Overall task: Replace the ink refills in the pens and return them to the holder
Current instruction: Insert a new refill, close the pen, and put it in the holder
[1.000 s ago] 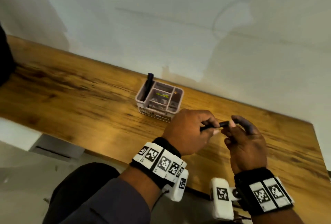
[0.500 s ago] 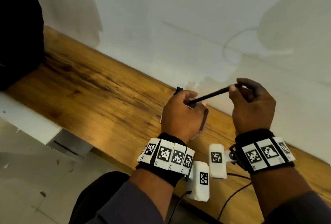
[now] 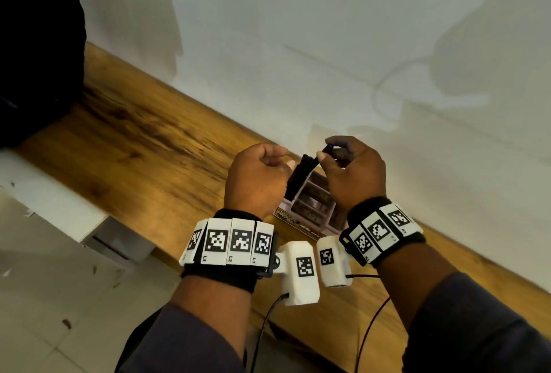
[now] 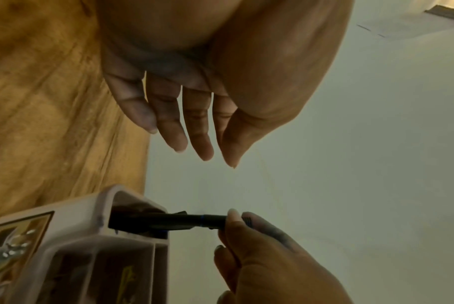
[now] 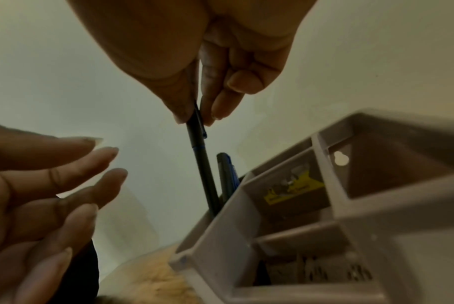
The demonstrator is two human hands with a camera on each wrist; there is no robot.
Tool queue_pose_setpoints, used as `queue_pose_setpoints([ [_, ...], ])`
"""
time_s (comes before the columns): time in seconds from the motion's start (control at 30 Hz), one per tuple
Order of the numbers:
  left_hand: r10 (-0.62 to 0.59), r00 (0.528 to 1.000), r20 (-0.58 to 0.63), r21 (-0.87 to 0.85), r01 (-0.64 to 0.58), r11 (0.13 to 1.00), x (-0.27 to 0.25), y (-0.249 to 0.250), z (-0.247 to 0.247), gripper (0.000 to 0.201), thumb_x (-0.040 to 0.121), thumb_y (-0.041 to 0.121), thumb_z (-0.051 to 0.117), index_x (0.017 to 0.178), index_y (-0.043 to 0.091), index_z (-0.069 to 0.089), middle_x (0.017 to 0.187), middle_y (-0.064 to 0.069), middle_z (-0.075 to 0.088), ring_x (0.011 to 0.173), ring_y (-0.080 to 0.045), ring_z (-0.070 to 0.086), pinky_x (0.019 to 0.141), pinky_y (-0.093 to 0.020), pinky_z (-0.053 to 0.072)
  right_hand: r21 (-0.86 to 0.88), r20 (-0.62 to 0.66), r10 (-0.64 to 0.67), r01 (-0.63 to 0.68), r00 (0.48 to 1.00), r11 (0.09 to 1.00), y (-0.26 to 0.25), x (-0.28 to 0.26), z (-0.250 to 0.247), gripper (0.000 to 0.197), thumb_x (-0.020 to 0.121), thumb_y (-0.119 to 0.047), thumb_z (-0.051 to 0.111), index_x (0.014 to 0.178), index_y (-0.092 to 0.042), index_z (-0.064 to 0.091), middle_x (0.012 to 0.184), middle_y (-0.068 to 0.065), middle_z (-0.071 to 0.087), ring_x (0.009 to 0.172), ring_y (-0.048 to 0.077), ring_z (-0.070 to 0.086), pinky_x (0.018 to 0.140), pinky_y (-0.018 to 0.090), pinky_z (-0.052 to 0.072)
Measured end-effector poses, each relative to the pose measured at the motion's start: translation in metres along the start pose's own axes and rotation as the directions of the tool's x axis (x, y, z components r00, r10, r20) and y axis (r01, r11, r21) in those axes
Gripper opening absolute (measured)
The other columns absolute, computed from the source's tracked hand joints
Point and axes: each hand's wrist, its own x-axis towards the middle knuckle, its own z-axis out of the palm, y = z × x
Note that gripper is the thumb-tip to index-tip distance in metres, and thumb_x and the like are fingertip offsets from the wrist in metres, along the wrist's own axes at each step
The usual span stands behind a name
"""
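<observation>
Right wrist view: right hand (image 5: 194, 61) pinches pen (image 5: 202, 164) top, tip inside holder (image 5: 324, 236) corner slot beside second pen (image 5: 227, 174). Left hand (image 5: 39, 195) spread, empty. Risk: angled pen could snag rim, tip holder.

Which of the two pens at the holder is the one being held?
The taller black pen with the thin blue ring: the right hand pinches its top end. The shorter pen beside it stands untouched in the same holder compartment.
</observation>
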Motion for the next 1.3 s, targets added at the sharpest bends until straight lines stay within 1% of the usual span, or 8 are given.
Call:
queue_pose_setpoints([
  [0.23, -0.037, 0.999, -0.018, 0.025, 0.037, 0.999, 0.0, 0.0, 0.005, 0.018, 0.09, 0.012, 0.074, 0.103, 0.025, 0.072, 0.101, 0.011, 0.072, 0.098, -0.007, 0.068, 0.091, -0.035, 0.059, -0.105, 0.119, 0.05, -0.037, 0.992, 0.994, 0.008, 0.005, 0.012, 0.026, 0.088, -0.028, 0.073, 0.113, -0.03, 0.068, 0.097, -0.008, 0.076, 0.084, 0.007, 0.068, 0.086, 0.027, 0.054],
  [0.43, -0.047, 0.999, -0.013, 0.05, 0.048, 0.998, 0.0, -0.002, 0.009, 0.022, 0.091, 0.007, 0.071, 0.105, 0.024, 0.072, 0.101, 0.011, 0.072, 0.098, -0.006, 0.067, 0.095, -0.038, 0.059, -0.119, 0.168, 0.063, -0.043, 0.984, 0.992, 0.016, 0.007, 0.014, 0.034, 0.088, -0.023, 0.072, 0.12, -0.031, 0.063, 0.101, -0.008, 0.075, 0.095, 0.012, 0.069, 0.092, 0.038, 0.056],
  [0.67, -0.053, 0.999, 0.011, 0.056, 0.052, 0.997, 0.001, -0.003, 0.011, 0.022, 0.091, 0.008, 0.072, 0.099, 0.028, 0.071, 0.1, 0.008, 0.073, 0.099, -0.01, 0.069, 0.094, -0.041, 0.06, -0.176, 0.217, 0.025, 0.014, 0.976, 0.984, 0.02, 0.004, 0.015, 0.031, 0.089, -0.019, 0.071, 0.116, -0.034, 0.064, 0.099, -0.01, 0.073, 0.091, 0.009, 0.068, 0.089, 0.033, 0.057],
  [0.8, -0.046, 0.999, 0.018, 0.048, 0.045, 0.998, 0.001, -0.002, 0.011, 0.019, 0.091, 0.01, 0.072, 0.102, 0.025, 0.072, 0.1, 0.007, 0.073, 0.099, -0.01, 0.07, 0.092, -0.041, 0.061, -0.289, 0.288, -0.054, 0.141, 0.956, 0.947, 0.021, 0.0, 0.021, 0.038, 0.088, -0.018, 0.069, 0.122, -0.034, 0.06, 0.103, -0.006, 0.073, 0.094, 0.015, 0.068, 0.086, 0.033, 0.056],
  [0.93, -0.036, 0.999, 0.014, 0.048, 0.035, 0.998, 0.003, -0.003, 0.01, 0.018, 0.091, 0.01, 0.072, 0.104, 0.023, 0.073, 0.098, 0.008, 0.073, 0.097, -0.01, 0.07, 0.092, -0.042, 0.061, -0.351, 0.306, -0.059, 0.17, 0.95, 0.921, 0.02, 0.003, 0.023, 0.042, 0.087, -0.021, 0.07, 0.125, -0.033, 0.058, 0.103, -0.002, 0.072, 0.095, 0.02, 0.067, 0.083, 0.032, 0.054],
  [1.1, -0.027, 0.999, 0.023, 0.052, 0.026, 0.998, 0.003, -0.004, 0.013, 0.017, 0.092, 0.013, 0.073, 0.105, 0.023, 0.073, 0.095, 0.009, 0.071, 0.096, -0.009, 0.069, 0.092, -0.039, 0.06, -0.438, 0.293, -0.084, 0.212, 0.952, 0.874, 0.018, 0.009, 0.024, 0.041, 0.089, -0.029, 0.066, 0.129, -0.029, 0.058, 0.12, 0.004, 0.06, 0.11, 0.024, 0.059, 0.083, 0.028, 0.042],
  [1.23, -0.015, 1.0, 0.023, 0.046, 0.013, 0.999, 0.003, -0.005, 0.016, 0.016, 0.093, 0.014, 0.072, 0.105, 0.024, 0.073, 0.095, 0.011, 0.071, 0.092, -0.005, 0.067, 0.083, -0.026, 0.057, -0.376, 0.294, -0.035, 0.149, 0.955, 0.914, 0.011, 0.012, 0.028, 0.06, 0.088, -0.029, 0.066, 0.144, -0.026, 0.045, 0.132, 0.007, 0.058, 0.116, 0.026, 0.059, 0.096, 0.035, 0.046],
  [1.3, -0.009, 1.0, 0.029, 0.045, 0.008, 0.999, 0.002, -0.006, 0.017, 0.016, 0.093, 0.013, 0.072, 0.106, 0.023, 0.073, 0.094, 0.012, 0.071, 0.089, -0.001, 0.066, 0.08, -0.022, 0.054, -0.397, 0.335, 0.001, 0.14, 0.942, 0.907, 0.008, 0.018, 0.031, 0.059, 0.086, -0.021, 0.067, 0.142, -0.024, 0.048, 0.131, 0.005, 0.062, 0.119, 0.026, 0.059, 0.1, 0.036, 0.048],
])
